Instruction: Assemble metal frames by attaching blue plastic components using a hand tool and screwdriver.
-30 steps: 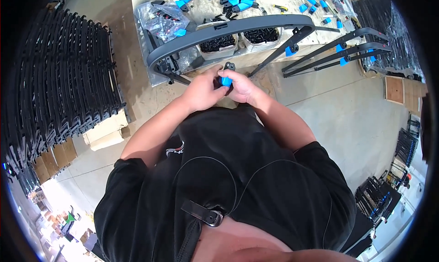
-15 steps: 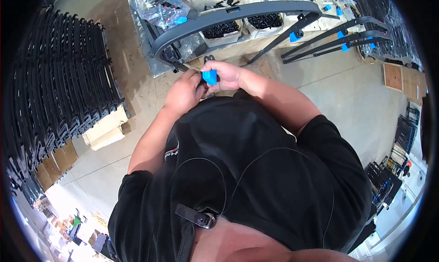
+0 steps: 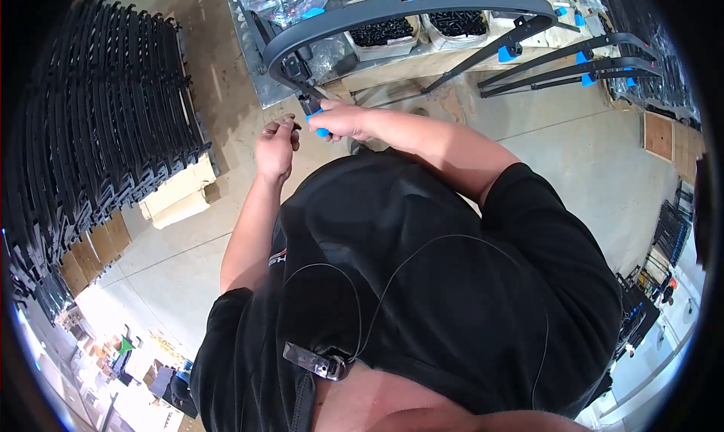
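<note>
A large curved black frame [image 3: 467, 1] arches in front of me at the table's near side. One of its ends comes down close to my hands. My right hand [image 3: 345, 121] is closed around a blue plastic piece [image 3: 323, 132], which sits at that lower end of the frame. Just left of it, my left hand [image 3: 276, 147] is raised with thumb and fingers pinched on a small black part [image 3: 296, 127]. The exact kind of that part is too small to make out. A gap separates the two hands.
Two white bins [image 3: 381, 51] of small black parts stand on the table, beside a clear plastic bag [image 3: 290, 2]. More black frames with blue pieces [image 3: 603, 76] lean at the right. A tall stack of black frames [image 3: 113, 108] fills the left, near cardboard [image 3: 181, 194].
My left hand has moved left, away from the right hand. My right hand has shifted left with the blue piece, now against the frame's lower end. The view has shifted slightly.
</note>
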Demonstrator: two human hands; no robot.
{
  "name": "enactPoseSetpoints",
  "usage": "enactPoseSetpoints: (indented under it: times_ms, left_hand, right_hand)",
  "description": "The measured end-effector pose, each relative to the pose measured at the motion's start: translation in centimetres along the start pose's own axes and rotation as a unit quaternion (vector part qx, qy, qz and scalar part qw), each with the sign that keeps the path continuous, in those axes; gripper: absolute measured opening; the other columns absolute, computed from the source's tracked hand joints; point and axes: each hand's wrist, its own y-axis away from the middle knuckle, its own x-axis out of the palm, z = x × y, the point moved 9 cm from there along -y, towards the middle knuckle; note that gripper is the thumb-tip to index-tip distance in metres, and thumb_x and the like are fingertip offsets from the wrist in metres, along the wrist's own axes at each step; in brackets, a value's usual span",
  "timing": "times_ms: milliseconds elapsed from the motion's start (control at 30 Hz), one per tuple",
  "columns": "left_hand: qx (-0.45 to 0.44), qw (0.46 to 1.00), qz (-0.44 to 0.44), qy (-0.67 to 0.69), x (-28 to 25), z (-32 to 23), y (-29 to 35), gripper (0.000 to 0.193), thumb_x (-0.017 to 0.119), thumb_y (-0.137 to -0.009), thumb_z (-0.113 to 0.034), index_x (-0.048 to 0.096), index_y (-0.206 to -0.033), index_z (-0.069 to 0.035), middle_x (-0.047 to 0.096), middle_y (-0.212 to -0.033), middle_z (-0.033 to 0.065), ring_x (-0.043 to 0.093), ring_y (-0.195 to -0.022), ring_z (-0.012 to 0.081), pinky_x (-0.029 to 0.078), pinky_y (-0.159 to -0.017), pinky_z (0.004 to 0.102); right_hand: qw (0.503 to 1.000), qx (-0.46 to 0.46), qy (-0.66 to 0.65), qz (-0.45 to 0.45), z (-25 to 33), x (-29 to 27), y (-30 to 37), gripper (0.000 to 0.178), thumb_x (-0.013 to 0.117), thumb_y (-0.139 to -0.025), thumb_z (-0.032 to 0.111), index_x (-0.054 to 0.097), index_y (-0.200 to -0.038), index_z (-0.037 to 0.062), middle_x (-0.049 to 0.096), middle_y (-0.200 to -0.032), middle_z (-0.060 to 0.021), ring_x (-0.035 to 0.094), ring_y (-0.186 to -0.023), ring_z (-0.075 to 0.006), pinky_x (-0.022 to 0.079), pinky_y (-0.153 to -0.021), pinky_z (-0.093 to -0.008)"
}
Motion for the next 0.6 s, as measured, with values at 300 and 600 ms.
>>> enactPoseSetpoints:
  times_ms: [300, 600]
  left_hand:
    - [0.019, 0.992, -0.009, 0.123, -0.2, -1.2, -2.6, 0.015, 0.062, -0.101, -0.012, 0.064, -0.106, 0.003, 0.067, -0.095, 0.0099, 0.063, -0.077, 0.0156, 0.052, -0.065, 0.0278]
    - [0.018, 0.983, 0.046, 0.177, 0.6, -2.2, -3.2, 0.009, 0.060, -0.100, -0.010, 0.062, -0.101, -0.002, 0.063, -0.088, 0.0049, 0.059, -0.072, 0.0125, 0.048, -0.061, 0.0261]
  right_hand:
    - [0.971, -0.059, 0.206, -0.107, 0.9, -0.8, -1.3, 0.045, 0.075, -0.080, 0.024, 0.058, -0.112, -0.0019, 0.068, -0.095, -0.0155, 0.067, -0.080, -0.0221, 0.053, -0.068, -0.0369]
    - [0.990, -0.088, 0.037, -0.102, 0.3, -1.3, -2.5, 0.049, 0.077, -0.080, 0.018, 0.059, -0.120, -0.0023, 0.068, -0.099, -0.0131, 0.066, -0.084, -0.0186, 0.054, -0.069, -0.0344]
